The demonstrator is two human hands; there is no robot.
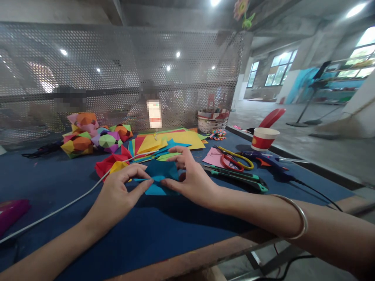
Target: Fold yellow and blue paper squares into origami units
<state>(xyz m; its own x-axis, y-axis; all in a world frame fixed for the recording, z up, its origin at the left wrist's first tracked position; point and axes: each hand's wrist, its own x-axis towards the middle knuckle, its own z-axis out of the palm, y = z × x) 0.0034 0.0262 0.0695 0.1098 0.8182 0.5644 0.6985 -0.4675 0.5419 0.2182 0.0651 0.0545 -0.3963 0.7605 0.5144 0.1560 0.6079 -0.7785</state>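
A folded piece of blue paper (159, 173) lies on the dark blue table (152, 230) in front of me. My left hand (118, 191) pinches its left edge with thumb and fingers closed on the paper. My right hand (190, 177) grips its right side, fingers curled over the top and thumb underneath. A silver bangle (299, 216) sits on my right forearm.
Sheets of coloured paper (172, 141) and red and yellow folded pieces (113, 164) lie behind the hands. Finished paper balls (93, 134) sit at back left. Scissors (234, 159), a utility knife (237, 175), a glue gun (269, 162), a paper cup (263, 138) and a white cable (64, 205) are nearby. A perforated metal screen (123, 74) backs the table.
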